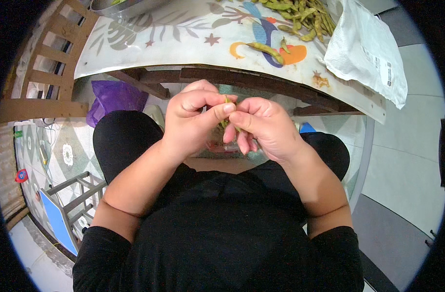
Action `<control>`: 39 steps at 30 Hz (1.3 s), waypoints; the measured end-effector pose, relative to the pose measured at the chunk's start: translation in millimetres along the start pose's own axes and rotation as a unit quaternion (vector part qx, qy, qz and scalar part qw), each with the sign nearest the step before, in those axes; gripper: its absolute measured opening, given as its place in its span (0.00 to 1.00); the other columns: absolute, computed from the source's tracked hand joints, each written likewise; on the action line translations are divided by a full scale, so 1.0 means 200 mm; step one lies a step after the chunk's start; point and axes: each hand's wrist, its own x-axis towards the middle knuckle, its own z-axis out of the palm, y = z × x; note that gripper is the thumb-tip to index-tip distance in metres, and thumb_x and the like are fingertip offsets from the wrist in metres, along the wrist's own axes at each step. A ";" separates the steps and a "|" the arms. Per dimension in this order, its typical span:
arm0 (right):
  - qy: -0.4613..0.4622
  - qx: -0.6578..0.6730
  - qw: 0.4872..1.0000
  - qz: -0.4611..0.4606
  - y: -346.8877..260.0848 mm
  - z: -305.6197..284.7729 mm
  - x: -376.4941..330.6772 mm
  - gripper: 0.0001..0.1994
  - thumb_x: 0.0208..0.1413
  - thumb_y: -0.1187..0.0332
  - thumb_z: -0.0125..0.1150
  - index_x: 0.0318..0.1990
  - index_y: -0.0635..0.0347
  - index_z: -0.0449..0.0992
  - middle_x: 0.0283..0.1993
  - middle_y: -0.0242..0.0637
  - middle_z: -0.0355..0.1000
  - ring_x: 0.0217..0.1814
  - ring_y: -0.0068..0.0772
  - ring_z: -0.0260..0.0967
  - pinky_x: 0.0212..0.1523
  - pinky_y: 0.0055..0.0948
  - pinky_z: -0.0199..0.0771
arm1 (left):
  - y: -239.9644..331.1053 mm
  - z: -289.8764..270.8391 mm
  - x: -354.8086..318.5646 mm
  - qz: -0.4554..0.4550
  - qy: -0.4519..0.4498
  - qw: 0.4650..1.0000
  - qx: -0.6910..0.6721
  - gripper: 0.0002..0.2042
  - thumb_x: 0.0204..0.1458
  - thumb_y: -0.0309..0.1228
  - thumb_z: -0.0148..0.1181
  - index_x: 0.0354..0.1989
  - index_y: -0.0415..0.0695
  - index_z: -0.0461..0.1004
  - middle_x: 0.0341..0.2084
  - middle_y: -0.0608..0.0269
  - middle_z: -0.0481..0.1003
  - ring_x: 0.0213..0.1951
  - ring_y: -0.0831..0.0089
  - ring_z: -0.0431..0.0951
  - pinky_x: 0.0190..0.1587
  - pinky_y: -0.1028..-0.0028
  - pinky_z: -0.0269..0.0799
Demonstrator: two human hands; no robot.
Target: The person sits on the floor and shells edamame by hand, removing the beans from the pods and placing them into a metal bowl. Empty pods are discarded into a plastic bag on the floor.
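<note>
Over my lap, at the near edge of the table, my left hand (188, 114) and my right hand (271, 127) meet thumb to thumb. Between their pinched fingertips is a green soybean pod (226, 100), mostly covered by the fingers. The left hand's fingers are curled in. On the right hand, the lower fingers hang loosely downward while thumb and forefinger stay closed. On the table ahead lies a heap of green-yellow soybean pods (307, 17), with a single pod (267, 51) apart from it, nearer to me. What sits below my hands is largely hidden.
A white plastic bag (361, 56) hangs over the right end of the patterned table (183, 53). At the far left stands a metal bowl (130, 9). A purple bag (116, 101) rests under the table, near a wooden chair (49, 77). A blue-topped stool (59, 221) is left of me.
</note>
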 end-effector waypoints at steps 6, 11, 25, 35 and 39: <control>-0.056 0.116 0.991 0.026 0.03 -0.01 0.02 0.09 0.51 0.63 0.50 0.29 0.59 0.67 0.22 0.35 0.69 0.12 0.16 0.60 0.10 0.10 0.54 | 0.04 -0.02 0.01 0.068 -0.022 0.995 0.063 0.03 0.39 0.23 0.58 0.24 0.39 0.74 0.18 0.65 0.68 0.23 0.77 0.67 0.26 0.81 0.63; -0.063 0.152 0.986 0.000 0.05 0.00 0.06 0.08 0.53 0.64 0.48 0.29 0.58 0.67 0.21 0.35 0.68 0.13 0.15 0.57 0.11 0.10 0.53 | -0.03 0.02 -0.01 -0.050 0.022 0.986 -0.158 0.03 0.44 0.24 0.53 0.24 0.38 0.72 0.18 0.66 0.67 0.24 0.76 0.67 0.27 0.80 0.62; 0.054 0.071 0.991 -0.097 0.08 0.01 0.06 0.08 0.54 0.69 0.44 0.29 0.62 0.68 0.23 0.31 0.64 0.19 0.16 0.54 0.19 0.14 0.52 | -0.12 0.08 -0.07 -0.272 0.038 0.838 -0.472 0.09 0.49 0.33 0.48 0.29 0.40 0.69 0.26 0.59 0.71 0.27 0.70 0.71 0.32 0.74 0.67; 0.156 -0.308 0.897 -0.275 0.12 0.02 0.08 0.07 0.50 0.72 0.46 0.22 0.63 0.66 0.17 0.33 0.62 0.19 0.24 0.60 0.19 0.25 0.60 | -0.12 0.05 -0.06 -0.423 -0.009 0.655 -0.626 0.08 0.50 0.32 0.46 0.33 0.40 0.67 0.28 0.63 0.70 0.30 0.73 0.70 0.36 0.76 0.67; 0.178 -0.574 0.721 -0.346 0.11 -0.04 0.10 0.04 0.45 0.72 0.50 0.22 0.62 0.66 0.19 0.39 0.64 0.21 0.38 0.63 0.21 0.31 0.63 | -0.12 0.05 -0.06 -0.419 0.016 0.693 -0.587 0.09 0.50 0.30 0.45 0.34 0.38 0.66 0.31 0.62 0.70 0.34 0.73 0.70 0.38 0.76 0.67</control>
